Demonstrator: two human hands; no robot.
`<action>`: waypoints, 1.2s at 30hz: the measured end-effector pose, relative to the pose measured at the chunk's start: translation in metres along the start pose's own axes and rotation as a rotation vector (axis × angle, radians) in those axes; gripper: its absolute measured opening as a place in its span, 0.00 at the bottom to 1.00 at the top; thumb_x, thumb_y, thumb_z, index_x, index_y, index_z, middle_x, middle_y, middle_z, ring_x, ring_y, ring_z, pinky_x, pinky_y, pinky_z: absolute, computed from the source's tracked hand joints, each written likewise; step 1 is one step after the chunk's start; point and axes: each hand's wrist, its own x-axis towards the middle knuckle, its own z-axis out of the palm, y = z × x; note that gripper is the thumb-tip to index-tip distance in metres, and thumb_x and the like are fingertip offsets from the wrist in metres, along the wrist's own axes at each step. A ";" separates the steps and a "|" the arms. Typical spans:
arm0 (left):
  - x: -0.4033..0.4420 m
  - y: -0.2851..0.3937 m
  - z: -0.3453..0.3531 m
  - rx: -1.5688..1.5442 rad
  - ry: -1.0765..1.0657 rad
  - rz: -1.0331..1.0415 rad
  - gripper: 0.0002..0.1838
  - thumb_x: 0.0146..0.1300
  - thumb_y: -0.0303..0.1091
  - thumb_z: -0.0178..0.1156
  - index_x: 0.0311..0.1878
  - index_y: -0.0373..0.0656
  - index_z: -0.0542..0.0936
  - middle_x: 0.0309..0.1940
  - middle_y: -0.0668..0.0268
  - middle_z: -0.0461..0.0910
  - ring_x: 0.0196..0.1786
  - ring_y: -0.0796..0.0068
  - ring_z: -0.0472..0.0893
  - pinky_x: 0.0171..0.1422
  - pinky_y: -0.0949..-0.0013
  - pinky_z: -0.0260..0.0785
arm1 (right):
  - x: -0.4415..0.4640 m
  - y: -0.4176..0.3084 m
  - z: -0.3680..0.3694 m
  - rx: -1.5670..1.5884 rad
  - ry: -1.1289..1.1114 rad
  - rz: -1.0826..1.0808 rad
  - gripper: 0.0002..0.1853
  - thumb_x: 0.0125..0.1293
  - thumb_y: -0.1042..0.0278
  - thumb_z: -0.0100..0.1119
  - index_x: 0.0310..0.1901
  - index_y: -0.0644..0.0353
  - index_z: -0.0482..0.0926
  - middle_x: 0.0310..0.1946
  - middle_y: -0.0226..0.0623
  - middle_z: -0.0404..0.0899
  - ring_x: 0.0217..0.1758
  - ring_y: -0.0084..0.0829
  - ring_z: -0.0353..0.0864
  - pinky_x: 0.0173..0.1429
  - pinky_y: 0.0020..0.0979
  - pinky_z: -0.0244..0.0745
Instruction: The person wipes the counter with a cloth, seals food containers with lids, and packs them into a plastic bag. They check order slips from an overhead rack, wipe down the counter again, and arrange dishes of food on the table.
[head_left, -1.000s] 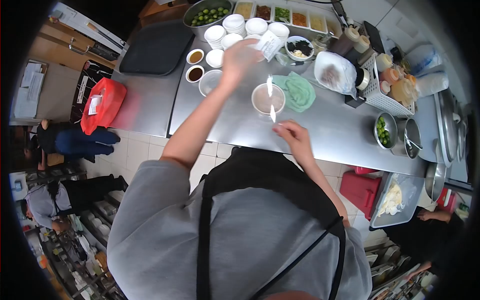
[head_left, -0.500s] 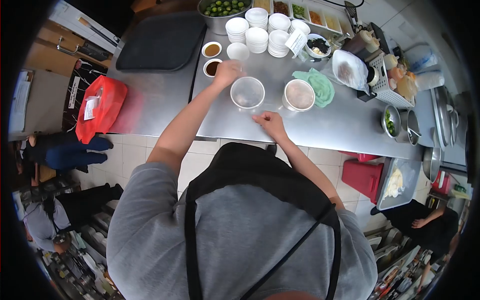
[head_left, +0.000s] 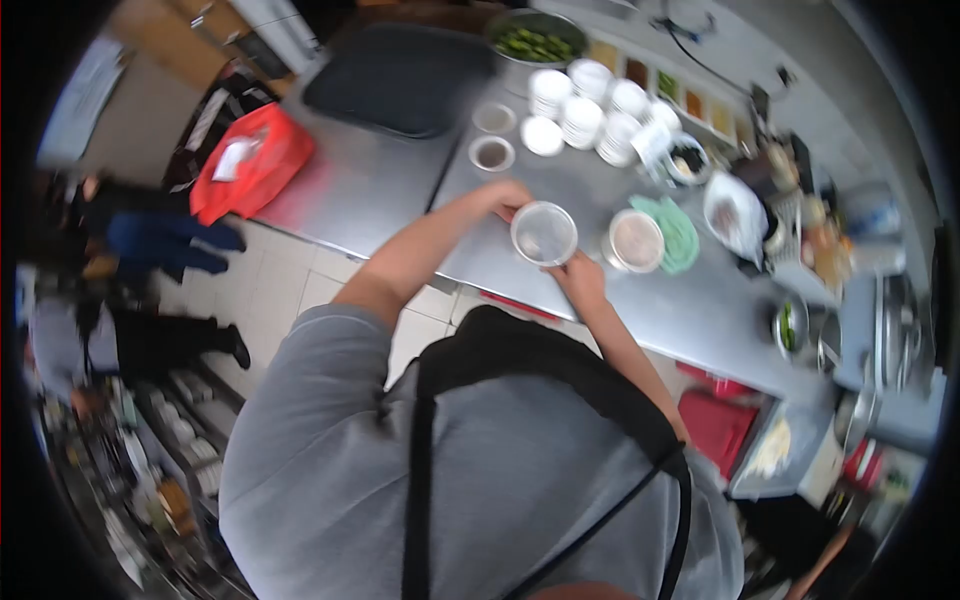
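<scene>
In the head view, a round clear plastic tub [head_left: 544,233] is between my two hands, near the front edge of the steel table. My left hand [head_left: 510,197] is closed on the upper left of its rim, fingers partly hidden. Against the tub's lower right side, my right hand [head_left: 580,278] has its fingers bent round the edge. What the tub holds, if anything, is too blurred to make out. To the right stands a white tub with pinkish contents [head_left: 635,241], beside a crumpled green cloth [head_left: 673,236].
Two small sauce cups [head_left: 492,153] and stacked white cups [head_left: 581,122] stand beyond my hands. A black tray [head_left: 398,78] and red bag [head_left: 250,165] are at left. A pot of green limes [head_left: 537,45] and condiment bins [head_left: 692,102] line the back. People stand at the sides.
My left hand has come back from beside the sauce cups to the clear tub. My right hand has moved up to the tub's side. The whole view has turned and shifted.
</scene>
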 end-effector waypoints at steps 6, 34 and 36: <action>-0.041 0.033 0.020 -0.200 0.516 0.057 0.21 0.58 0.49 0.54 0.33 0.37 0.78 0.28 0.64 0.78 0.30 0.79 0.76 0.34 0.72 0.69 | -0.015 -0.003 -0.023 0.749 0.051 0.417 0.17 0.61 0.63 0.51 0.49 0.63 0.70 0.32 0.40 0.76 0.31 0.28 0.78 0.29 0.25 0.73; -0.311 -0.120 -0.147 0.379 1.851 -0.028 0.15 0.45 0.40 0.64 0.37 0.46 0.81 0.60 0.56 0.60 0.63 0.47 0.55 0.60 0.48 0.55 | 0.121 -0.164 -0.002 1.061 -0.344 0.341 0.17 0.64 0.69 0.47 0.54 0.63 0.65 0.40 0.36 0.75 0.36 0.21 0.77 0.35 0.22 0.75; -0.353 -0.132 -0.182 0.491 1.925 -0.119 0.14 0.45 0.40 0.64 0.36 0.47 0.81 0.63 0.57 0.55 0.64 0.44 0.51 0.60 0.45 0.52 | 0.151 -0.200 0.030 1.018 -0.335 0.274 0.18 0.64 0.69 0.46 0.55 0.62 0.65 0.42 0.36 0.75 0.38 0.22 0.76 0.36 0.23 0.75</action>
